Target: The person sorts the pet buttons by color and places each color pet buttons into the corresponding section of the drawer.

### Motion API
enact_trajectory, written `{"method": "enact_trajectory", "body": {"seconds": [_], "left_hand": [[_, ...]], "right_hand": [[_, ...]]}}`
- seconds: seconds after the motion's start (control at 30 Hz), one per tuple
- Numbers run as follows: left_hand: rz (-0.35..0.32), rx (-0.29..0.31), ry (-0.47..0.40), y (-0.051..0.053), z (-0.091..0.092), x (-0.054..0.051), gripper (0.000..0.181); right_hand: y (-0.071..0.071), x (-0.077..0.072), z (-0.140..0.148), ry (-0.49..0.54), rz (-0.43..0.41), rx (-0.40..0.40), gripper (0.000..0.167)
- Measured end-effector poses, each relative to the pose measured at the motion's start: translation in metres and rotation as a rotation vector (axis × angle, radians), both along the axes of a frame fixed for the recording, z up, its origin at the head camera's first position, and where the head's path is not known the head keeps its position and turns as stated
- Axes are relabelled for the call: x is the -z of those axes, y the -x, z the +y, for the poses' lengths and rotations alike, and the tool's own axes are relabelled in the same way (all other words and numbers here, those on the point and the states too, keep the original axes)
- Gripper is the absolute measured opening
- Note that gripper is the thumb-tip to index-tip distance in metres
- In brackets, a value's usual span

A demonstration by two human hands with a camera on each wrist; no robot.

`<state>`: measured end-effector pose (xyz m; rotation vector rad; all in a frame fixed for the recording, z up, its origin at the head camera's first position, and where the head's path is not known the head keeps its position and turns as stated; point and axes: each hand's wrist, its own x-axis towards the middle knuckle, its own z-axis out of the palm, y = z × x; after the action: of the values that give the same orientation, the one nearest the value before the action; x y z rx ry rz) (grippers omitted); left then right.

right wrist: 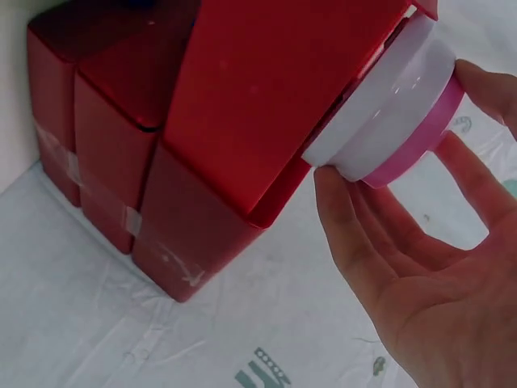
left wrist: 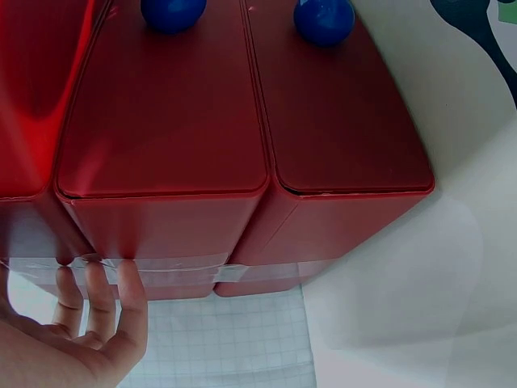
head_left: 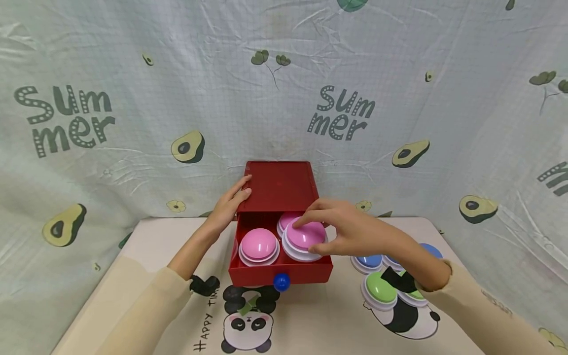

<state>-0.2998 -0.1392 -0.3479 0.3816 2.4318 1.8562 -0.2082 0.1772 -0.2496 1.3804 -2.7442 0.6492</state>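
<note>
My right hand point(head_left: 348, 228) is clamped on a pink button point(head_left: 307, 235), thumb and fingers spread round its sides; my left hand point(head_left: 226, 209) grips nothing, its fingers resting against the side of the red box point(head_left: 279, 182). The two hands are apart. I have the held button at the mouth of the pulled-out drawer point(head_left: 306, 277), toward its right, partly above the rim; I can't tell whether its underside touches anything.

I'd judge it light and stiff, probably hard plastic. The glossy dome looks slippery, so I'd take hold by the stepped white base, thumb opposite fingers, squeezing modestly. It doesn't look very fragile, though a hard knock might crack it.

Counting, I make out three pink buttons: the one in my grip, another point(head_left: 259, 245) at the drawer's left, and one behind, partly hidden. On the surface point(head_left: 315, 320) to the right I see three blue buttons point(head_left: 370, 261) and two green buttons point(head_left: 380, 287), though my forearm may hide more. The left wrist view adds two closed drawers point(left wrist: 161, 105), each with a blue knob point(left wrist: 325, 20).
</note>
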Motion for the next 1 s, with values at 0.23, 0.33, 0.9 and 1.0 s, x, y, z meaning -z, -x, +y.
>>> {"method": "enact_trajectory", "body": {"seconds": [0.23, 0.33, 0.9, 1.0], "left_hand": [[0.000, -0.003, 0.004, -0.001, 0.000, 0.000, 0.059], [-0.001, -0.007, 0.001, 0.000, 0.000, 0.001, 0.058], [0.010, -0.007, 0.012, -0.001, 0.000, 0.000, 0.058], [0.007, -0.010, 0.005, -0.001, 0.000, 0.000, 0.057]], "right_hand": [[0.007, -0.002, -0.006, -0.047, -0.085, -0.051, 0.041], [0.010, -0.001, -0.009, -0.078, -0.111, -0.053, 0.041], [0.015, 0.006, -0.018, -0.125, -0.135, -0.034, 0.044], [0.017, 0.007, -0.019, -0.129, -0.116, -0.023, 0.045]]}}
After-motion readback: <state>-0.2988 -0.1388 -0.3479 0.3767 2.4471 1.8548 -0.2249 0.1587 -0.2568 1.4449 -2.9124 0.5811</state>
